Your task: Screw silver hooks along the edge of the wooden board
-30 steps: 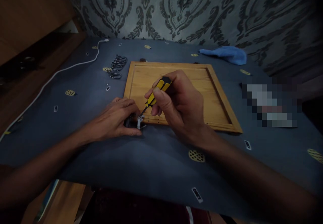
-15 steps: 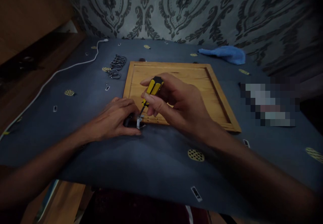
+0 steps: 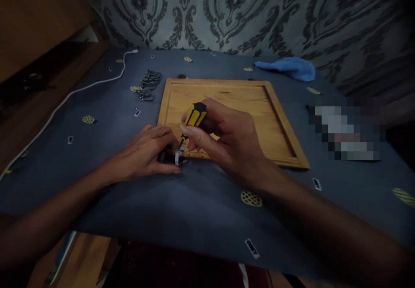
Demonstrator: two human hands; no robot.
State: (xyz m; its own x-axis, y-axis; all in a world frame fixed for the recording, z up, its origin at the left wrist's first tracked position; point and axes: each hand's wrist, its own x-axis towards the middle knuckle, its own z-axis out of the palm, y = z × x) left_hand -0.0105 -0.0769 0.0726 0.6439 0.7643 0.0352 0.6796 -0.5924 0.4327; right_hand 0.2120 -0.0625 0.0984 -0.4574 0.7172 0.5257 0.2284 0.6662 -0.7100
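A framed wooden panel (image 3: 223,106) lies flat on the dark patterned cloth. My right hand (image 3: 227,136) is closed round a yellow and black screwdriver (image 3: 195,116), its shaft slanting down to a small metal fitting (image 3: 177,155) at the panel's near left corner. My left hand (image 3: 152,152) rests beside that corner, thumb and fingers apart around the fitting and a dark part next to it. Whether its fingertips press on the dark part is hard to tell in the dim light. Several small holes show in the panel's near rail, right of the fitting.
Several metal loop-shaped pieces (image 3: 151,82) lie left of the panel's far corner. A white cable (image 3: 94,83) runs along the left side. At the back right is a blue cloth (image 3: 292,68), and a pixelated object (image 3: 345,134) lies at the right.
My right hand and the screwdriver handle have shifted slightly down and left, and the fingers have changed their hold on the handle. My left hand stays in place.
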